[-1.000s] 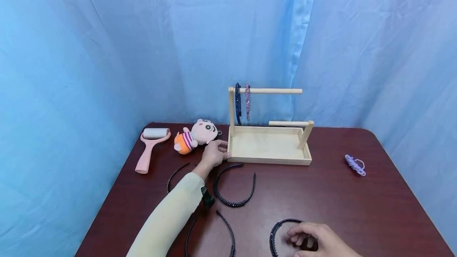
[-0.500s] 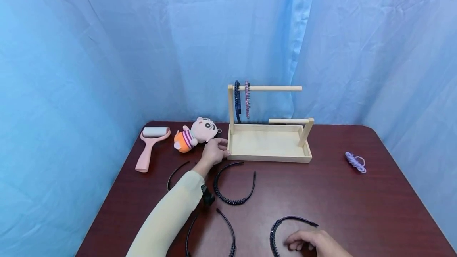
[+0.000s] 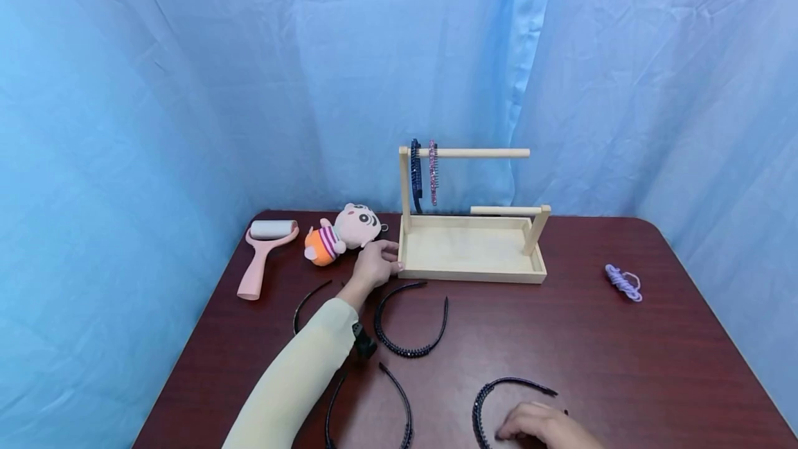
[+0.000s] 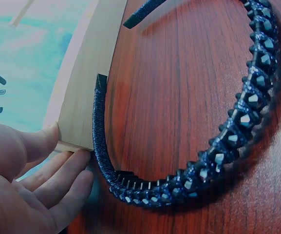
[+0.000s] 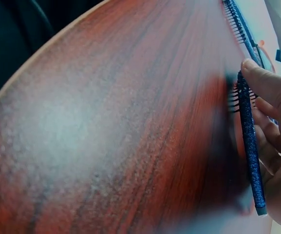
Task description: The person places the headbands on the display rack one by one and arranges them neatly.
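In the head view my left hand [image 3: 374,264] rests against the left end of a pale wooden rack [image 3: 470,274]. Its fingers lie fairly straight, and the thumb touches the rack's front corner. Close to that hand in the left wrist view is a dark beaded headband [image 4: 233,139] on the table. My right hand [image 3: 541,423] is low in the head view, beside another black headband [image 3: 479,407]. Per the right wrist view, thumb and fingers pinch a glittery blue toothed headband [image 5: 248,136]; the hand hides most of it in the head view.
Two headbands, one navy [image 3: 415,175] and one pink [image 3: 433,175], hang on the rack's upper bar. More headbands [image 3: 405,404] lie on the dark table [image 3: 611,345]. A plush doll [image 3: 349,231], a pink roller [image 3: 258,269] and a lilac cord [image 3: 622,283] stand around.
My right hand has shifted slightly left and down, away from the end of the nearby headband, which now shows. The left hand keeps its place on the rack.
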{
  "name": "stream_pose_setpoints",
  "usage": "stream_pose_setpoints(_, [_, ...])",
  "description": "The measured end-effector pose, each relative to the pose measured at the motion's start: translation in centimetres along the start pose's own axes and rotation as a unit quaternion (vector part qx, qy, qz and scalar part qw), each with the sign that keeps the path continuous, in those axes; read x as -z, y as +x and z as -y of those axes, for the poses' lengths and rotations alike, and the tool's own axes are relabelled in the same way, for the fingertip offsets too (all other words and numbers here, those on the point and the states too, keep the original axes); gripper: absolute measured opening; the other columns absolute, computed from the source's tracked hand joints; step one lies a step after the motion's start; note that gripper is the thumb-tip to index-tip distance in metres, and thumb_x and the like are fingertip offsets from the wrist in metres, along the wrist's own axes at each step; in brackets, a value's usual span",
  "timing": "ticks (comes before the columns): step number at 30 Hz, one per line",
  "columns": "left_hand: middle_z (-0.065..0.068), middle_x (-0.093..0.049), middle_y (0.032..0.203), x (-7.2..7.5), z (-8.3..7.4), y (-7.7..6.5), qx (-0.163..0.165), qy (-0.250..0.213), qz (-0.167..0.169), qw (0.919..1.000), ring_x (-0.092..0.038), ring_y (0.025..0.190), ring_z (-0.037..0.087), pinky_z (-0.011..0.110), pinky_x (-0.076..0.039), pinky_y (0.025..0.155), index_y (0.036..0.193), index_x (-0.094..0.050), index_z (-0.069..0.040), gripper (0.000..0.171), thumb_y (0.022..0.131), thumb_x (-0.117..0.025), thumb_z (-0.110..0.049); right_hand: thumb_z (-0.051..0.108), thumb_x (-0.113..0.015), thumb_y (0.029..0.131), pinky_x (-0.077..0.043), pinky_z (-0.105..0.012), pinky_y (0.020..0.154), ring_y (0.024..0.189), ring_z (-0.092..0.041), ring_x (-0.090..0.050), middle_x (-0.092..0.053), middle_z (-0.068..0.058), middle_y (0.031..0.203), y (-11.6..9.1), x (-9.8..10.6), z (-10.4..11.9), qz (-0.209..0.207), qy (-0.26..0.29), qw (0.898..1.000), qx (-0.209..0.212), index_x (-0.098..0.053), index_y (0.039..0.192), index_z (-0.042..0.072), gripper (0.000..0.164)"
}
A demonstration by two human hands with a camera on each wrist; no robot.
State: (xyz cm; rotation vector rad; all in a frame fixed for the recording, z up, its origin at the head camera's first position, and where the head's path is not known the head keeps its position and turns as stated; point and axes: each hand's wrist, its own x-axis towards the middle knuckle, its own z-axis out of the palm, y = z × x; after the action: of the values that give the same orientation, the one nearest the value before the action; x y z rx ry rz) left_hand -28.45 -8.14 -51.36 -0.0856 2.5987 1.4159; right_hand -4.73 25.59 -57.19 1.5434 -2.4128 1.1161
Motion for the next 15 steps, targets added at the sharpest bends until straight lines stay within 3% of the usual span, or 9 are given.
stream_pose_setpoints(4, [0.014,-0.075,0.113,0.01,0.05,-0.09,0.003,0.001,-0.001,1.0000,-0.073,0.100,0.026,0.035,-0.060,0.076,0.135,-0.066,-0.010,0.044,0.092,-0.077,-0.008,0.012,-0.079,0.087,-0.045,-0.009,0.087,0.099,-0.002,-0.061,-0.067,0.008,0.109,-0.06,-0.24,-0.13,-0.011,0.002,1.000,0.022,-0.071,0.117,0.018,0.032])
stream_pose_setpoints(15, [0.015,-0.075,0.110,-0.03,-0.06,-0.13,0.000,-0.010,-0.002,0.9999,-0.074,0.094,0.024,0.034,-0.060,0.076,0.133,-0.067,-0.008,0.044,0.091,-0.078,-0.007,0.006,-0.081,0.081,-0.046,-0.007,0.085,0.096,-0.001,-0.060,-0.065,0.011,0.105,-0.15,-0.58,-0.07,-0.035,-0.013,0.999,0.021,-0.074,0.110,0.021,0.033])
